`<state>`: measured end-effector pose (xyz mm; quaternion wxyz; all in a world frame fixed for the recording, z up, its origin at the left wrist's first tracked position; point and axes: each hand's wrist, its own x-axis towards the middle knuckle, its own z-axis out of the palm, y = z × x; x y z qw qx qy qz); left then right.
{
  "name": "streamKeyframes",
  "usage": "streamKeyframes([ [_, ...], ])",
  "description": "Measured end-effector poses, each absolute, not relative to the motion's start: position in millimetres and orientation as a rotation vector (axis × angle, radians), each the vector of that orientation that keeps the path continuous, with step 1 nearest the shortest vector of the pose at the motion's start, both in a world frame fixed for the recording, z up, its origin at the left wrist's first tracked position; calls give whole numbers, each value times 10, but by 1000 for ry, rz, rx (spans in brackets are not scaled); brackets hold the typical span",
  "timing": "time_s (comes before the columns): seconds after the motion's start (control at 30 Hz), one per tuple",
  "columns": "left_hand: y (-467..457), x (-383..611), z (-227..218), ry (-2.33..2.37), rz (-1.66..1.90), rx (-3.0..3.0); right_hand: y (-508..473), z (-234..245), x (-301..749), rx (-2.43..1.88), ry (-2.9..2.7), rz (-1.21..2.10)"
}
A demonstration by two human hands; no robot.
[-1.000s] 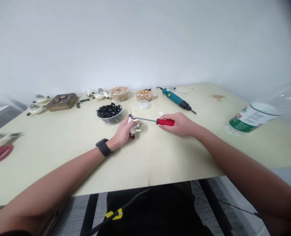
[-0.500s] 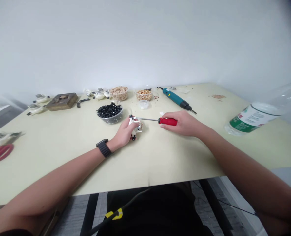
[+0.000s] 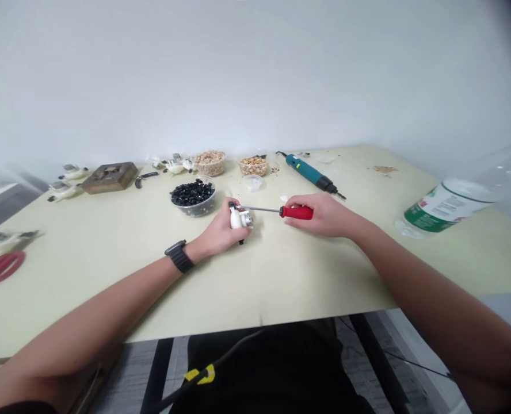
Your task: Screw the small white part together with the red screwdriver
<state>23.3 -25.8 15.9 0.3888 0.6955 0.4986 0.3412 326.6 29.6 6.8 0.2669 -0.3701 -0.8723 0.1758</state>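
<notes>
My left hand (image 3: 221, 232) is closed round a small white plastic part (image 3: 237, 219) with black ends and a round metal piece facing right. In my right hand (image 3: 324, 214) is a screwdriver (image 3: 297, 213), gripped by its red handle. Its thin shaft points left, and the tip meets the part's upper end near a black piece; whether it sits in a screw is too small to tell. Just behind my left hand stands a clear bowl (image 3: 195, 207) heaped with small black pieces. A small clear lid (image 3: 254, 183) lies beyond the screwdriver.
At the back are a tub of beige pieces (image 3: 210, 164), a tub of brass-coloured pieces (image 3: 254, 167) and a teal electric screwdriver (image 3: 309, 172). A plastic bottle (image 3: 445, 207) leans at right. Leftward lie a metal block (image 3: 110, 177), white parts (image 3: 65, 190) and red-handled scissors (image 3: 0, 268).
My left hand has turned the white part, so its round metal piece now faces right. The screwdriver has shifted slightly right, its tip still at the part's upper end.
</notes>
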Motion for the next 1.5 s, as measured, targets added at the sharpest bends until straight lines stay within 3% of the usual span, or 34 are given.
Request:
streamKeyframes([
  [0.27,-256,209,171,1266,881,1746,300,67,3276,-951,-2333,391],
  [0.73,-264,184,178,1265,884,1817,290,100,3309,-958,-2315,587],
  [1.5,-229,160,125,1296,876,1861,247,129,3285,-1021,-2230,582],
])
